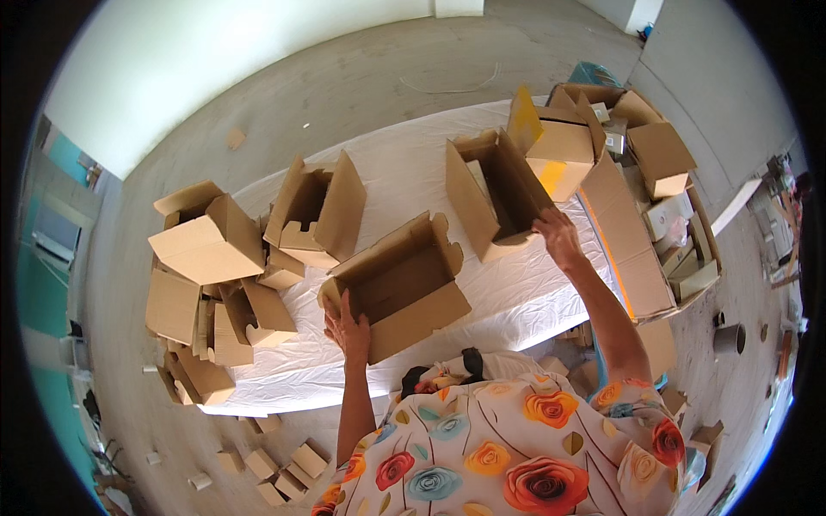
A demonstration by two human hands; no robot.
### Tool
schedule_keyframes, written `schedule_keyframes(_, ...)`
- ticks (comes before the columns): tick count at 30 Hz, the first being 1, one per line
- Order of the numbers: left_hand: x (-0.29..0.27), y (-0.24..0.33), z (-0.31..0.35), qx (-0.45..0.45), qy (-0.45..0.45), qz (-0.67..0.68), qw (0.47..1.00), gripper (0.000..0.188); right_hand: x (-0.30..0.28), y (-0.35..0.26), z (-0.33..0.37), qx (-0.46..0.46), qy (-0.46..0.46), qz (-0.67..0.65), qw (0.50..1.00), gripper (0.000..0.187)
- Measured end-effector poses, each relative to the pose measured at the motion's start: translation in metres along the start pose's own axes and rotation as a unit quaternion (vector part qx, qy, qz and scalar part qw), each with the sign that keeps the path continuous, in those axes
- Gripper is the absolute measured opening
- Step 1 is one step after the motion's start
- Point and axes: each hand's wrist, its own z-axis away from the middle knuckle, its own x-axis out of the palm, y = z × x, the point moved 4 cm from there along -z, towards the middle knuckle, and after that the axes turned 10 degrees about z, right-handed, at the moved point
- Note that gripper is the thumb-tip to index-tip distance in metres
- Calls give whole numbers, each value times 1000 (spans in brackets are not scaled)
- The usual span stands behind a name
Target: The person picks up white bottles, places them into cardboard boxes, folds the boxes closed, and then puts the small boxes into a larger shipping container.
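Note:
On the white-covered table, an open brown cardboard box [404, 284] lies in front of me, its inside facing up. My left hand [348, 331] grips it at its near left corner, the thumb against the side. Farther right stands a second open cardboard box [495, 193], with a small pale piece inside its left wall. My right hand [559, 239] is closed on the near right corner of that box; some of the fingers are hidden behind the cardboard. Behind the left hand, another open box [318, 206] stands on the cloth, touching neither hand.
Several opened boxes [206, 236] are piled at the table's left end. To the right, a large carton [637, 284] holds small boxes and packets, beside a box with yellow tape [559, 146]. Small cartons [288, 473] lie on the floor below the table's near edge [301, 387].

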Motion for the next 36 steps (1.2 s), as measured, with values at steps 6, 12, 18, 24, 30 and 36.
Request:
schedule_keyframes(6,1,-5,-2,5,-15,-7,1000,72,-51,22,76,116,-12,59,991,6)
schedule_keyframes(12,1,-9,-1,26,-11,-9,1000,73,-105,-25,38,138,8,-121,983,34)
schedule_keyframes(18,1,-9,-2,3,-14,-4,1000,72,6,-18,-46,181,-49,-150,971,36)
schedule_keyframes(24,-1,-7,2,36,-15,12,999,73,129,9,-61,243,-346,27,906,53)
schedule_keyframes(30,-5,-7,5,43,-1,3,999,71,93,3,-61,278,-242,45,928,48)
schedule_keyframes(36,-1,-9,1,41,-7,3,999,71,-71,-25,-48,290,110,9,951,59)
